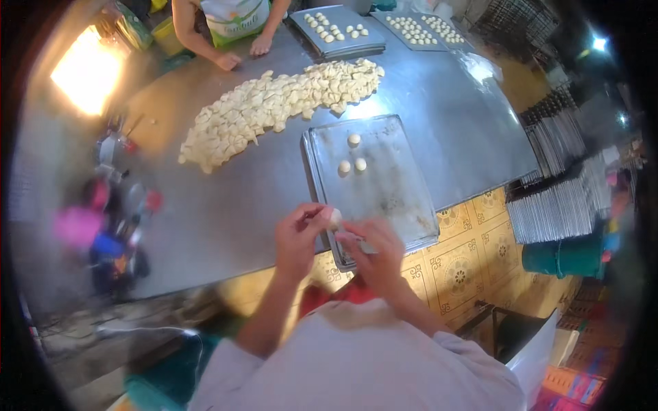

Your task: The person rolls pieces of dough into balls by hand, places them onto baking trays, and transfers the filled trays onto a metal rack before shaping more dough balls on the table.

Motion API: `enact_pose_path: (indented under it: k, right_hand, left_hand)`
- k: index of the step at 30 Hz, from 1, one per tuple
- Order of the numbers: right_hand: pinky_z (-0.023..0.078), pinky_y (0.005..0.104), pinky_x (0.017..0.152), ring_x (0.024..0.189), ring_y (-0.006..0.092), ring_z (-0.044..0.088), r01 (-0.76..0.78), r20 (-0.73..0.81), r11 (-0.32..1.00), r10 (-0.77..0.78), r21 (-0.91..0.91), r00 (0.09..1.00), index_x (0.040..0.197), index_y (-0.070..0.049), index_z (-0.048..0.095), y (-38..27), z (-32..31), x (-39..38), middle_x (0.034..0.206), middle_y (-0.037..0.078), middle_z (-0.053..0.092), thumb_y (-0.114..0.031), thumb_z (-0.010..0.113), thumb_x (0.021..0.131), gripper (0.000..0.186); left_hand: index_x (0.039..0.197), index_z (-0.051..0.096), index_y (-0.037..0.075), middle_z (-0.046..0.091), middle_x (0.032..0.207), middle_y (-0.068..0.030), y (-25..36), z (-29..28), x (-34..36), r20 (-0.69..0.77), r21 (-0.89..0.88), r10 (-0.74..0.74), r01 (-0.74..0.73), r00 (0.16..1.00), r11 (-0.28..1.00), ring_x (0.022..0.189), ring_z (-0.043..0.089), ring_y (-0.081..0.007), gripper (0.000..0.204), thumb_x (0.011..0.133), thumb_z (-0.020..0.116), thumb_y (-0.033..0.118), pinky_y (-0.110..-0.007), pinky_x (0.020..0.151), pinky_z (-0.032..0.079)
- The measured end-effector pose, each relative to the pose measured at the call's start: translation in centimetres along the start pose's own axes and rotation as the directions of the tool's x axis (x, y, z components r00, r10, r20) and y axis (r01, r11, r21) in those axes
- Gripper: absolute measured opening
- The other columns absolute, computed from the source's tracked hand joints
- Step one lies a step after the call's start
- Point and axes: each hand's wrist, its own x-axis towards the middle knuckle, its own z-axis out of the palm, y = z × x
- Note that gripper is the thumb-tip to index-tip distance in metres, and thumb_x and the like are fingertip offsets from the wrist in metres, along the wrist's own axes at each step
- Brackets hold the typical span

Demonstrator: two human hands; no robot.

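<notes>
My left hand [299, 233] is closed on a small pale dough ball [334, 218], pinched at the fingertips above the near left edge of a metal baking tray [384, 198]. Right beside it is my right hand [377, 253], its fingers smeared by motion and close to the ball; whether they touch it I cannot tell. Three round dough balls [354, 140] rest toward the far end of the tray, which lies on top of another. A long heap of cut dough pieces [274, 103] stretches across the table beyond my hands.
Across the metal table [473, 123], another person's hands [260, 45] rest near the heap. Trays of dough balls [336, 31] stand at the back. Upright stacked trays [555, 212] and a green tub [562, 257] are at right, off the table. Blurred utensils [113, 226] crowd the left.
</notes>
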Motion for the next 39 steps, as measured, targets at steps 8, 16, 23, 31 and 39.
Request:
enact_pose_path:
  k: [8,16,23,31,39]
  right_hand:
    - [0.051,0.0393,0.070,0.079,0.0278,0.066,-0.052,0.023,0.998,0.051,0.035,0.998,0.094,-0.006,0.071,-0.2,3.4,-1.0,0.087,0.009,0.070,-0.007,0.082,0.084,0.015]
    - [0.053,0.0406,0.079,0.087,0.0352,0.068,-0.448,0.206,0.894,0.441,-0.009,0.874,0.104,0.001,0.066,6.4,-1.1,-5.6,0.092,0.017,0.070,-0.016,0.066,0.100,0.017]
    - [0.055,0.0503,0.070,0.079,0.0404,0.070,-0.237,0.083,0.239,0.848,-0.942,0.524,0.086,-0.003,0.072,22.7,-20.7,-34.4,0.084,0.020,0.072,-0.022,0.063,0.089,0.021]
    - [0.055,0.0483,0.087,0.103,0.0386,0.070,-0.809,-0.600,-0.248,0.785,-0.534,0.156,0.126,-0.005,0.062,23.5,-25.9,-35.9,0.115,0.020,0.071,-0.022,0.054,0.100,0.032]
    - [0.050,0.0359,0.074,0.077,0.0193,0.057,-0.711,-0.271,0.606,0.661,-0.358,0.700,0.124,-0.002,0.065,27.8,-12.6,-2.2,0.084,0.007,0.064,-0.015,0.074,0.094,0.034]
  left_hand:
    - [0.112,0.071,-0.003,0.073,0.101,-0.0091,0.1,-0.8,-2.7,-0.092,0.042,0.062,-0.058,0.994,0.997,0.093,0.069,-0.0154,0.018,0.094,0.070,-0.003,-0.030,0.084,0.055]
    - [0.119,0.067,0.003,0.069,0.107,-0.0110,-7.9,-10.7,2.0,-0.374,0.572,0.474,-0.204,0.798,0.794,0.099,0.067,-0.0187,0.025,0.094,0.067,0.004,-0.035,0.088,0.054]
    - [0.125,0.063,0.003,0.065,0.113,-0.0197,-14.8,-20.2,7.2,-0.125,0.927,0.565,0.298,0.816,-0.225,0.105,0.060,-0.0390,0.031,0.099,0.053,0.017,-0.052,0.094,0.047]
    - [0.116,0.066,0.005,0.066,0.110,-0.0228,-16.8,-24.7,3.2,-0.245,0.968,0.538,0.230,0.807,0.096,0.109,0.059,-0.0427,0.025,0.101,0.054,0.021,-0.053,0.098,0.045]
    - [0.114,0.067,0.004,0.064,0.111,-0.0185,-10.0,-21.6,11.8,-0.227,0.963,0.478,0.268,0.848,-0.019,0.114,0.057,-0.0376,0.031,0.093,0.069,0.027,-0.047,0.102,0.044]
